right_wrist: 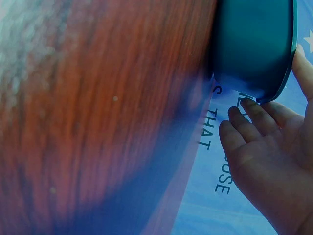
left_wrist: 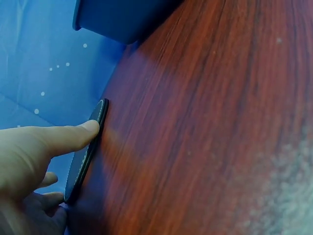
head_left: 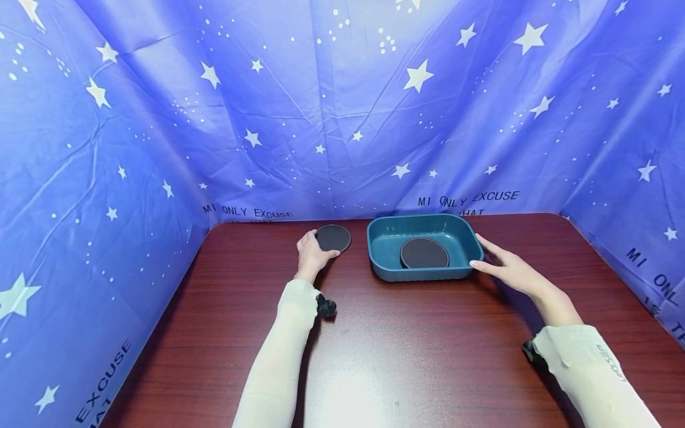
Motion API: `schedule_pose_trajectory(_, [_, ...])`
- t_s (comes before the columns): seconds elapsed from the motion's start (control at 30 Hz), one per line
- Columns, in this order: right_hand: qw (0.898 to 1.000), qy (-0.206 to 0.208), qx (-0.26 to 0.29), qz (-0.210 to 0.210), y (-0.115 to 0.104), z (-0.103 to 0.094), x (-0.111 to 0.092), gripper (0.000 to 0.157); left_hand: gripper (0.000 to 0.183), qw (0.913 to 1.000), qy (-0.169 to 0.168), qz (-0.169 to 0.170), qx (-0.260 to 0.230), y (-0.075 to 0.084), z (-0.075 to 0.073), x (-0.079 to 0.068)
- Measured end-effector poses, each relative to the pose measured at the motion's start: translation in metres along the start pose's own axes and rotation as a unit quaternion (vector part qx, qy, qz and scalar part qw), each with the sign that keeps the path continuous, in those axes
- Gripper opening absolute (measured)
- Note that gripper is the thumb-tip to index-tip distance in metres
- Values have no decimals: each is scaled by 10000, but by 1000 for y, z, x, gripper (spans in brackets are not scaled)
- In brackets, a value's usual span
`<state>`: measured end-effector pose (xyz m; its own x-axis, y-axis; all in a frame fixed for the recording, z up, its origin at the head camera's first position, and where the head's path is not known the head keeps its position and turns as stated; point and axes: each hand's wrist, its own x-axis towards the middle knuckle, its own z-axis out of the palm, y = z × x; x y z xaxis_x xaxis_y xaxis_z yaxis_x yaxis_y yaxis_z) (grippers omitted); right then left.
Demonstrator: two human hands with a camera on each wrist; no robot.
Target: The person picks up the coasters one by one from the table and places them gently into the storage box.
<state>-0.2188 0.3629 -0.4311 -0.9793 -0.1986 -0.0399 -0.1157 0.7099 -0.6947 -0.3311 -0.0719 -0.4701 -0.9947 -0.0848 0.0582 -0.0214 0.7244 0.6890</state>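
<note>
A flat round black coaster [head_left: 334, 239] with a stitched edge lies at the table's back, left of a teal rectangular bin [head_left: 465, 274]. My left hand [head_left: 313, 257] pinches the coaster, thumb at its near right edge and fingers along its left side. In the left wrist view, the thumb [left_wrist: 73, 137] presses on the stitched rim of the coaster [left_wrist: 84, 161]. Inside the bin sits another dark round piece [head_left: 424, 253], similar in look. My right hand [head_left: 511, 268] touches the bin's right end, thumb at the near corner and extended fingers toward the far corner.
Dark red wood-grain table [head_left: 407, 345] underneath everything. A blue star-printed cloth [head_left: 332, 119] hangs close behind the bin and along both sides. A small black device [head_left: 326, 306] is at the left sleeve's cuff.
</note>
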Motion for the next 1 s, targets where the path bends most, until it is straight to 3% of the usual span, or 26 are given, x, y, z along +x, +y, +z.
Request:
schedule_pose_trajectory(0.27, [10000,10,42,-12,-1,0,0,83,80,9988,12,-236,-432,3,0,-2])
schedule_pose_trajectory(0.5, [10000,-3,69,-25,-1,0,-1,82,86,9983,263,-314,-408,0,-7,-1])
schedule_pose_trajectory(0.67, [10000,-11,11,12,-2,-1,-1,82,76,9971,279,-468,-535,-3,-18,0])
schedule_pose_trajectory(0.87, [10000,-43,63,56,-2,0,-1,84,57,9961,412,-400,-668,-7,-30,1])
schedule_pose_trajectory(1.0, [9999,-47,78,47,-2,0,0,84,47,9895,454,-492,-1283,-8,-35,0])
